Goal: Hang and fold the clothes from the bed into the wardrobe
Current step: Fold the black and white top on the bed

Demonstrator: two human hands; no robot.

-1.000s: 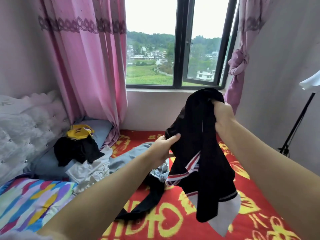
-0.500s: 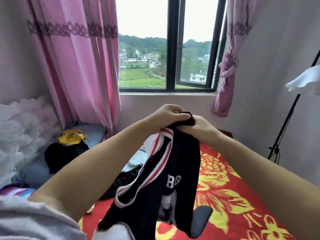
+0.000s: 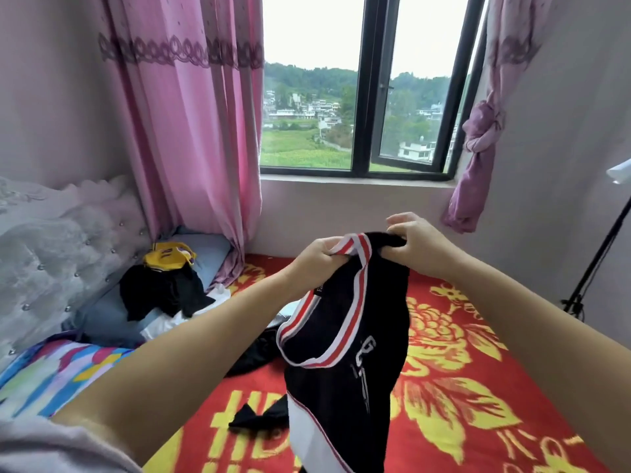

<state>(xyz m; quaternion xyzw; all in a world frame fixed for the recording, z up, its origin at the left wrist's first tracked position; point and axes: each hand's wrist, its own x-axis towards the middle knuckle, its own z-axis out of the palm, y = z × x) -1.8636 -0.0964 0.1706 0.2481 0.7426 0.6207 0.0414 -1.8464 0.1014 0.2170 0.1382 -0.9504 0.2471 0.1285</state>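
Clearly we are early in the job. We hold one black garment [image 3: 355, 339] up over the bed [image 3: 478, 387], and nothing we can see has been hung or folded yet; the wardrobe is out of view. Our left hand [image 3: 319, 257] pinches the red-and-white striped collar band [image 3: 356, 249], fingers curled round it. Our right hand [image 3: 415, 242] grips the black cloth just beside that band, thumb and lower fingers closed on the fabric while the upper fingers lift free. The garment hangs down from both hands, its neck opening gaping toward us, white lettering on the front and a white panel low down.

Plenty is left, we judge. By the blue pillow [image 3: 201, 254] lies a heap with a yellow piece [image 3: 169, 256] on top of a black one [image 3: 160, 291], with white cloth [image 3: 164, 324] beneath. More dark cloth [image 3: 254, 356] lies on the red blanket behind our left forearm, and a small black item [image 3: 259, 416] lies near the hanging shirt.

Compared with half a second ago, our hands have parted: they were bunched together on one fold, and now they stand a little apart with the collar stretched between them. The neck band has opened out into a loop, and the view has tilted lower over the bed.
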